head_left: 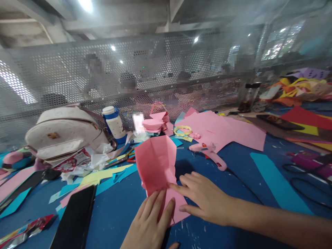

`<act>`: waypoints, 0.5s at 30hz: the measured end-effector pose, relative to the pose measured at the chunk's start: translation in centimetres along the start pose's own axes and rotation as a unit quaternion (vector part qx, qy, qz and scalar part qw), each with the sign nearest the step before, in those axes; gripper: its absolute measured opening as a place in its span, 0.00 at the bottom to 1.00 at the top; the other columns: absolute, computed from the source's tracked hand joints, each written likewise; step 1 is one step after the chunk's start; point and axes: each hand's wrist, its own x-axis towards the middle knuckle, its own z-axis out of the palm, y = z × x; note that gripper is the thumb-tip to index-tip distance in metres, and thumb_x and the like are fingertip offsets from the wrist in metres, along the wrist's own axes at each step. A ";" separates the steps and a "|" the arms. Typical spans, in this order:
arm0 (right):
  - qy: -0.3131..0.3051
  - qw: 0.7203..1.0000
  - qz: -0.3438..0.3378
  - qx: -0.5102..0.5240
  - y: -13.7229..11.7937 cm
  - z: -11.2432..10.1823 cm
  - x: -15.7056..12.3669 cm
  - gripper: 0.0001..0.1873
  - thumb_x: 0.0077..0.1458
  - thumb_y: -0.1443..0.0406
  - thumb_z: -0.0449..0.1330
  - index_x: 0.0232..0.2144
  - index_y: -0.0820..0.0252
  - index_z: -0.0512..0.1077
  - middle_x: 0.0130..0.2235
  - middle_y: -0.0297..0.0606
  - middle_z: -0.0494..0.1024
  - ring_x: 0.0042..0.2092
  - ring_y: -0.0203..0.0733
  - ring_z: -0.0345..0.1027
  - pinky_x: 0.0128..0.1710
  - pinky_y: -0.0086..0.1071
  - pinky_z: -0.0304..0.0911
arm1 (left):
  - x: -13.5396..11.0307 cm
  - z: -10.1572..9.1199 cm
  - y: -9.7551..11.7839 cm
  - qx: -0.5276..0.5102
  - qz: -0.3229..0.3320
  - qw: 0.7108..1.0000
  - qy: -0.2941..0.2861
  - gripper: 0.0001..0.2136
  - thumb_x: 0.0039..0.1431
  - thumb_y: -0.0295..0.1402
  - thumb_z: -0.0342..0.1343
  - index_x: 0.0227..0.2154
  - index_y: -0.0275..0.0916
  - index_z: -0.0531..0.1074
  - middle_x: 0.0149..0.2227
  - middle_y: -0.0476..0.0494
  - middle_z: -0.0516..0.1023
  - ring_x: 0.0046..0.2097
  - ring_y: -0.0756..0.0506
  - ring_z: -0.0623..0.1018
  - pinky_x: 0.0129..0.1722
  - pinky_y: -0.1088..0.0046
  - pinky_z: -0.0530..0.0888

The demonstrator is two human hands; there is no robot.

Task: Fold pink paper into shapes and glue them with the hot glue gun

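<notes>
A folded pink paper sheet (155, 162) lies on the blue table (116, 211), its far half lifted up. My left hand (151, 224) rests flat on the sheet's near edge, fingers stretched out. My right hand (204, 199) comes in from the right, fingers extended, fingertips pressing the paper's right side near the fold. Neither hand grips anything.
A black phone (75, 219) lies at the near left. A pink glue gun (209, 154) with its cord, large pink sheets (220, 129), paper scraps, a white backpack (62, 133), a bottle (114, 124), and scissors (308, 173) surround the work spot. A perforated screen stands behind; people sit beyond it.
</notes>
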 end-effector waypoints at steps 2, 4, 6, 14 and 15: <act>0.000 1.000 0.001 0.005 0.0 -0.1 0.0 0.32 0.60 0.52 0.57 0.63 0.54 0.60 0.43 0.43 0.72 0.42 0.48 0.64 0.44 0.42 0.57 | 0.0 0.1 0.0 -0.008 -0.001 1.000 -0.004 0.37 0.62 0.55 0.43 0.66 0.36 0.50 0.59 0.30 0.68 0.60 0.34 0.67 0.52 0.60 0.68; -0.001 1.000 0.002 0.007 0.0 -0.1 0.0 0.32 0.60 0.52 0.57 0.63 0.54 0.59 0.42 0.42 0.72 0.42 0.48 0.63 0.43 0.41 0.56 | -0.1 0.2 0.1 -0.013 -0.001 1.000 -0.011 0.36 0.62 0.54 0.44 0.66 0.36 0.50 0.59 0.30 0.68 0.60 0.34 0.67 0.52 0.59 0.69; -0.001 1.000 0.001 0.005 0.0 -0.1 0.0 0.32 0.60 0.52 0.56 0.63 0.53 0.59 0.43 0.42 0.71 0.41 0.48 0.63 0.41 0.41 0.56 | -0.1 0.3 0.1 -0.025 -0.005 0.999 -0.022 0.36 0.62 0.54 0.44 0.66 0.36 0.50 0.60 0.29 0.67 0.60 0.34 0.67 0.53 0.58 0.69; -0.002 1.000 0.003 0.000 -0.1 0.0 0.0 0.31 0.61 0.53 0.56 0.64 0.53 0.58 0.43 0.44 0.72 0.42 0.49 0.63 0.43 0.42 0.56 | 0.0 0.1 0.0 -0.030 -0.004 0.999 -0.041 0.35 0.60 0.53 0.47 0.65 0.37 0.53 0.61 0.29 0.65 0.61 0.33 0.66 0.54 0.57 0.68; -0.003 1.000 0.005 0.000 -0.1 0.0 -0.1 0.31 0.61 0.54 0.56 0.64 0.52 0.58 0.43 0.43 0.72 0.42 0.49 0.63 0.43 0.42 0.56 | 0.1 0.0 0.0 -0.025 0.000 0.999 -0.040 0.35 0.60 0.54 0.47 0.64 0.37 0.54 0.61 0.28 0.66 0.61 0.33 0.66 0.54 0.57 0.68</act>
